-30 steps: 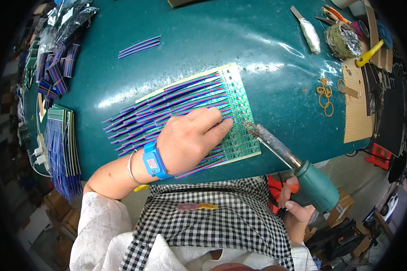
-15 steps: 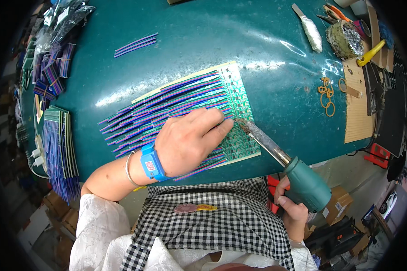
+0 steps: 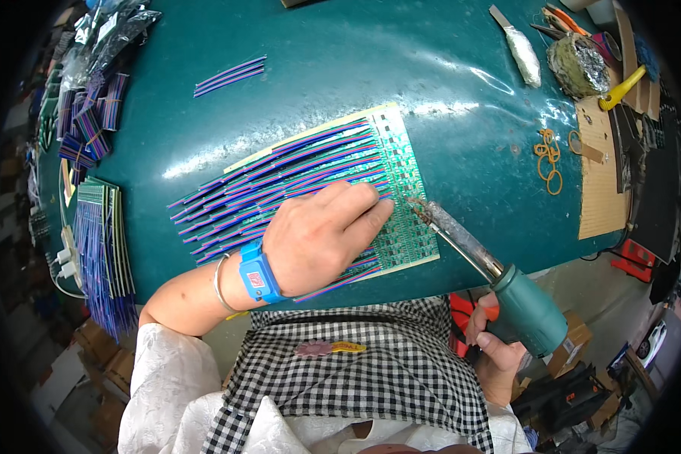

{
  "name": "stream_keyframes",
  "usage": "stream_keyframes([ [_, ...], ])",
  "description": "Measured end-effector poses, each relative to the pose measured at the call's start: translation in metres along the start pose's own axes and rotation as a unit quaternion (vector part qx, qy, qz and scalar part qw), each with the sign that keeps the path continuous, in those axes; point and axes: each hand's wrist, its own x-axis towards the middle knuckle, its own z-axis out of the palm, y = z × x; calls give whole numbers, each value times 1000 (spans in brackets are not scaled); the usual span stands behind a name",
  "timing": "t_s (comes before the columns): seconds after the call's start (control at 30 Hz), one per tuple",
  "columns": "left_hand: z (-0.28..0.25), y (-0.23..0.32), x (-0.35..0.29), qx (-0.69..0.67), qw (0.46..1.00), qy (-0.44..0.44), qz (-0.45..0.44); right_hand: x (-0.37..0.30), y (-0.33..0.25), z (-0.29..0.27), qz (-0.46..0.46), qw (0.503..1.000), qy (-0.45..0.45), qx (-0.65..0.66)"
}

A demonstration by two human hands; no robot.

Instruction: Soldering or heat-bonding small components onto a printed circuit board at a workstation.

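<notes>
A green circuit board panel (image 3: 407, 174) with rows of small pads lies on the table before me. Many flat ribbon wires (image 3: 276, 175), striped blue, red and black, run leftward from it. My left hand (image 3: 319, 236) rests over these wires, thumb and forefinger pinched at a wire end beside the pads; the fingers partly hide it. My right hand (image 3: 498, 349), at the table's front edge, grips a green-handled soldering gun (image 3: 531, 312). Its dark, crusted tip is over the board, slightly right of my left fingertips and apart from them.
Loose ribbon wires (image 3: 231, 76) lie at the back. Wired boards (image 3: 102, 242) hang over the left edge, below wire bundles (image 3: 89, 125). Rubber bands (image 3: 548, 163), cardboard (image 3: 601, 189), a foil-wrapped tool (image 3: 520, 53) and a round foil-covered lump (image 3: 579, 66) are to the right.
The soldering gun has moved right and slightly down, its tip drawing away from my left fingertips. My left hand keeps its pinch in nearly the same place.
</notes>
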Motion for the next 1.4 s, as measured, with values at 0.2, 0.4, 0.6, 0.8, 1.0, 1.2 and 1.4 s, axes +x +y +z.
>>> stream_keyframes([
  [0.2, 0, 0, 0, 3, 1000, 2, 2, -5, 6, -9, 33, 999, -6, -15],
  [0.4, 0, -1, 0, -2, 1000, -2, 5, -8, 11, -7, 41, 999, 13, -9],
  [0.6, 0, -1, 1, -10, 1000, -5, -1, -3, 7, -5, 46, 992, 19, -119],
  [0.8, 0, -1, 1, -11, 1000, 2, 2, 3, 6, -8, 1, 997, -8, -71],
  [1.0, 0, 0, 1, -3, 1000, 1, 0, -5, 9, -9, -9, 999, -15, -27],
  [1.2, 2, -1, 0, 8, 1000, 10, 15, -5, 15, -15, -14, 993, -31, -113],
  [1.4, 2, 0, 0, 19, 1000, 9, 18, -2, 9, -8, 17, 991, 7, -136],
])
